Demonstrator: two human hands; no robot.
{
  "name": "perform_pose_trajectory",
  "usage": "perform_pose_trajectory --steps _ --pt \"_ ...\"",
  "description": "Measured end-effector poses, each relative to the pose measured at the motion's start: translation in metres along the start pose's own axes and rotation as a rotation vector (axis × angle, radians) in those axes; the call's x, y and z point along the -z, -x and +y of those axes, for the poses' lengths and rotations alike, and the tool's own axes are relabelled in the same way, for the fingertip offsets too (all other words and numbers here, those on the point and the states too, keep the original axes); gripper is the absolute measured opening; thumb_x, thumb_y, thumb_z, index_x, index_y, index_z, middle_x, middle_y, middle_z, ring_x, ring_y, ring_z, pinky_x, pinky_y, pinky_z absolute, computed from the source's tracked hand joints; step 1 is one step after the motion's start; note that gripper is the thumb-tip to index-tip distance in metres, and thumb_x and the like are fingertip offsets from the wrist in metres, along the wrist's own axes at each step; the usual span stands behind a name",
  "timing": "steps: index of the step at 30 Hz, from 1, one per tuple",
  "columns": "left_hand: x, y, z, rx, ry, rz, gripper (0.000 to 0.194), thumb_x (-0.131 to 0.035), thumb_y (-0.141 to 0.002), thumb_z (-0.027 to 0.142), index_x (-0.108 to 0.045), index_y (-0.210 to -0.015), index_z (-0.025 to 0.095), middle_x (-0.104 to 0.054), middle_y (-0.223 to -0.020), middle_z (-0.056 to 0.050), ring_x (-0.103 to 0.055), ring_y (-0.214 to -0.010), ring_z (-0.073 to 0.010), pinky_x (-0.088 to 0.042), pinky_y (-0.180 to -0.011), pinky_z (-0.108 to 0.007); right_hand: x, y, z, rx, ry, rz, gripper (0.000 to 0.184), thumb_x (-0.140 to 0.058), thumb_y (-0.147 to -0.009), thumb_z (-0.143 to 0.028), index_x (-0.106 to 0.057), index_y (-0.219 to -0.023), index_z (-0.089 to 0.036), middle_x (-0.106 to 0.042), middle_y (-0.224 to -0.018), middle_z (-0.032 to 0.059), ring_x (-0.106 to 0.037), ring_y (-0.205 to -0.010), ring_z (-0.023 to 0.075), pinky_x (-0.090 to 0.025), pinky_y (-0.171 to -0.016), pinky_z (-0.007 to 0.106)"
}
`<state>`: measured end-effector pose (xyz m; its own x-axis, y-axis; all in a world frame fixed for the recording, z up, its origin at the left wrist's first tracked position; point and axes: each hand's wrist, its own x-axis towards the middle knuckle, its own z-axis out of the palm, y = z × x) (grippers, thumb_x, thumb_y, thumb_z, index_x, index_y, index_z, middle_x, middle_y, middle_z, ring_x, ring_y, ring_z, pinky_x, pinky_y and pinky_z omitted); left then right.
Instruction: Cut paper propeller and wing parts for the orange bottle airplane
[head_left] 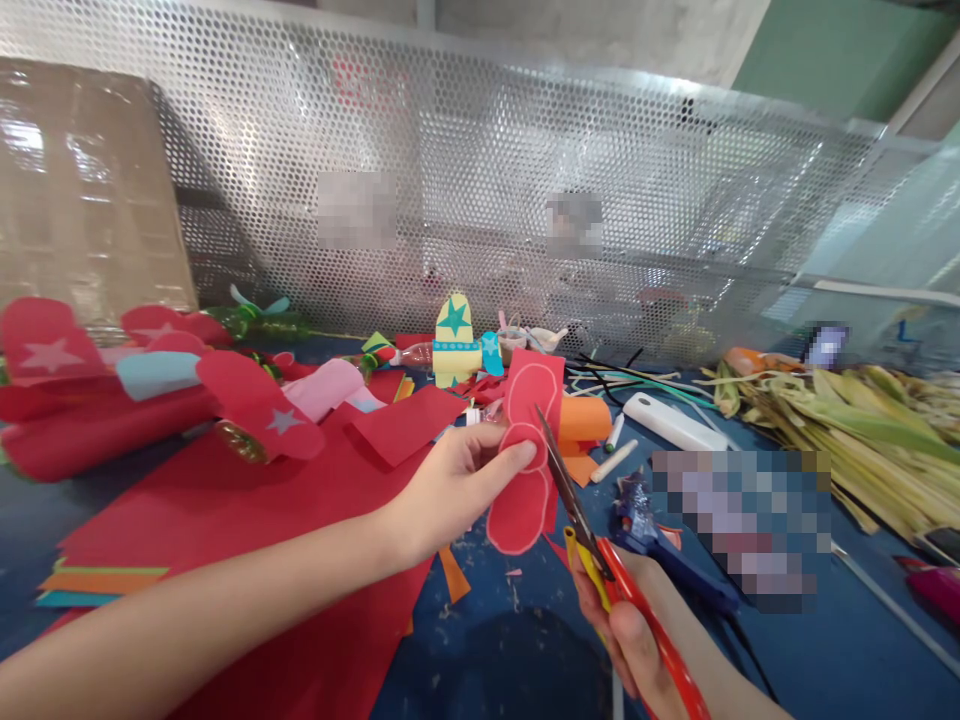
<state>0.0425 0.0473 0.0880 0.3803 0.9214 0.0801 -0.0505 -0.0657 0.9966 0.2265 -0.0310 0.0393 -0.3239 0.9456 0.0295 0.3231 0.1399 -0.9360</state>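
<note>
Above the bench (495,650), red paper (517,515) is held to the scissors (602,552)

Marked with pale outlines, the red paper is pinched between thumb and fingers by the left hand (457,482); the scissors are grasped at the handles by the right hand (637,640). Probably light, bendy and easily creased or torn, the paper is best gripped gently near its middle, fingertips clear of the blades.
</note>
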Motion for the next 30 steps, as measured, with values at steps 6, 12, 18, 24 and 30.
perform_pose_trajectory --steps 6,12,18,24,30 --pt "0.0001 0.0002 -0.0004 0.006 -0.018 0.002 0.028 -0.065 -0.075 0.041 -0.065 -0.068 0.014 -0.059 -0.061 0.001 -0.05 -0.056 -0.011 -0.038 -0.052 -0.021 0.0014 -0.0014 -0.0024 -0.021 0.007 -0.009 0.066 -0.029 -0.071 -0.09 -0.032 -0.069 -0.024 -0.032 -0.056 -0.0063 -0.027 -0.041 0.0071 -0.02 -0.032 0.02" --pt "0.0009 -0.0002 -0.0002 0.023 -0.017 0.006 0.027 -0.065 -0.074 0.04 -0.064 -0.068 0.014 -0.06 -0.062 0.0 -0.051 -0.056 -0.0109 -0.039 -0.052 -0.021 0.0011 -0.0008 -0.0034 -0.028 0.008 0.0 0.066 -0.03 -0.071 -0.09 -0.031 -0.069 -0.024 -0.028 -0.056 -0.0074 -0.023 -0.041 0.0068 -0.018 -0.032 0.021" --pt "0.0013 -0.0012 -0.0023 0.02 -0.03 0.017 0.028 -0.064 -0.075 0.042 -0.063 -0.07 0.014 -0.058 -0.063 0.001 -0.048 -0.056 -0.01 -0.038 -0.053 -0.021 0.0 0.0 -0.0017 -0.071 0.0 0.016 0.068 -0.033 -0.067 -0.091 -0.031 -0.07 -0.023 -0.027 -0.058 -0.0075 -0.019 -0.041 0.0047 -0.015 -0.03 0.02" --pt "0.0045 -0.0016 -0.0017 -0.055 -0.072 -0.015 0.028 -0.061 -0.079 0.04 -0.061 -0.069 0.014 -0.055 -0.065 0.001 -0.047 -0.06 -0.0102 -0.037 -0.056 -0.021 0.0006 -0.0006 -0.0032 -0.078 -0.006 0.017 0.068 -0.035 -0.067 -0.091 -0.032 -0.069 -0.023 -0.027 -0.059 -0.0069 -0.021 -0.043 0.0056 -0.017 -0.032 0.02" --pt "0.0066 -0.0047 -0.0003 -0.099 -0.098 -0.037 0.028 -0.059 -0.08 0.039 -0.062 -0.071 0.014 -0.055 -0.068 0.001 -0.046 -0.063 -0.0106 -0.036 -0.056 -0.021 0.0003 -0.0004 -0.0024 -0.083 0.008 0.033 0.068 -0.033 -0.067 -0.091 -0.031 -0.069 -0.023 -0.029 -0.06 -0.0055 -0.023 -0.045 0.0069 -0.015 -0.032 0.02"
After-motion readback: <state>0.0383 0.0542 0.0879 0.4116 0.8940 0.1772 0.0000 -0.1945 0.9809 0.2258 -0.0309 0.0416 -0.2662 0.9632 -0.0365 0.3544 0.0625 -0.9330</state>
